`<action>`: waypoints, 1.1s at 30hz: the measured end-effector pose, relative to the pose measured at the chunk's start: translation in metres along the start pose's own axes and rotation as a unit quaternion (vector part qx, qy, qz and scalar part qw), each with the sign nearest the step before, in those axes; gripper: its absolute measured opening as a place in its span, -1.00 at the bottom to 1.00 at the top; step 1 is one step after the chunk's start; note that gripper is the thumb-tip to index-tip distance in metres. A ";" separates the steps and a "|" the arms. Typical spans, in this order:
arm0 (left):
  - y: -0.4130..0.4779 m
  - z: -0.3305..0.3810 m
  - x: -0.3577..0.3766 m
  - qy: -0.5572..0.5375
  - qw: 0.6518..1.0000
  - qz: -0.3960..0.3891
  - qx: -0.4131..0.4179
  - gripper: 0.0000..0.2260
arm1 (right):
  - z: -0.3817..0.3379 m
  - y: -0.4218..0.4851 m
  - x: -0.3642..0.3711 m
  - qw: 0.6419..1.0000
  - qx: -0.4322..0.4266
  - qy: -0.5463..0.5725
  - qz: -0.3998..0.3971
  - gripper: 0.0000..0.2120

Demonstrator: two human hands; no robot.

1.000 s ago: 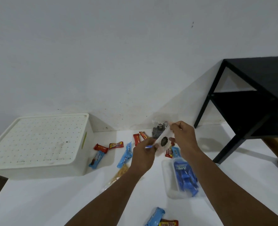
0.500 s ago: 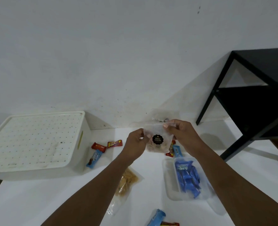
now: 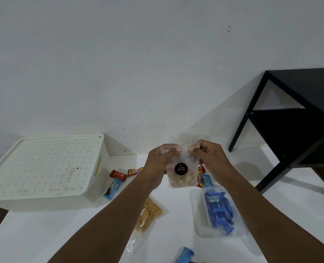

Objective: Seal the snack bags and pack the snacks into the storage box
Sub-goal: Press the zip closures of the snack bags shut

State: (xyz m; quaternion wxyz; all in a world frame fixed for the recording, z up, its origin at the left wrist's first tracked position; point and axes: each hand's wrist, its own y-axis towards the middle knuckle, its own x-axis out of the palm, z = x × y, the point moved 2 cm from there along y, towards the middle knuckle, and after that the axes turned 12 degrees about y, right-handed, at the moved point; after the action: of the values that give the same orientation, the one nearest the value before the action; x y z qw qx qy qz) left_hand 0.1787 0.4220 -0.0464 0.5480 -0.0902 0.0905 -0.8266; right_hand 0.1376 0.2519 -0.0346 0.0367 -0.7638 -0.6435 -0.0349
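— Where's the snack bag [image 3: 182, 173]?
— Upright above the table's [image 3: 43, 234] far edge — left hand [image 3: 158, 164] and right hand [image 3: 207, 155] both pinch its top strip, fingertips together.
— And the storage box [image 3: 43, 168]?
— Far-left corner, lid on.

Looks like a plain home room: bare white wall [image 3: 138, 63], black side table [image 3: 300, 114], snacks strewn over a white worktop [image 3: 62, 234].

The white table [image 3: 43, 234] carries a lidded storage box [image 3: 43, 168], loose snack bars [image 3: 113, 186], a bag of chips [image 3: 148, 215] and a clear tub of blue packets [image 3: 218, 211].
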 end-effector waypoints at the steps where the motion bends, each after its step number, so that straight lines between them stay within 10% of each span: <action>1: 0.000 0.001 0.001 -0.006 1.000 0.002 -0.002 -0.95 | -0.001 -0.002 0.002 1.000 -0.004 0.000 -0.007 -0.83; 17: -0.003 0.004 -0.001 0.038 0.998 -0.020 0.048 -0.73 | -0.008 -0.015 0.006 1.000 0.008 -0.009 0.027 -0.77; 33: -0.007 0.007 -0.005 0.025 0.999 -0.013 0.019 -0.93 | -0.010 -0.017 0.011 0.999 0.007 0.013 0.052 -0.77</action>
State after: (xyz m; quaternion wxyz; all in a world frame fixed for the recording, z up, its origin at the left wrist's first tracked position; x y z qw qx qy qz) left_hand 0.1764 0.4291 -0.0381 0.5367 -0.0597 0.0871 -0.8371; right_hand 0.1226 0.2643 -0.0231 0.0520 -0.7953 -0.6028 -0.0383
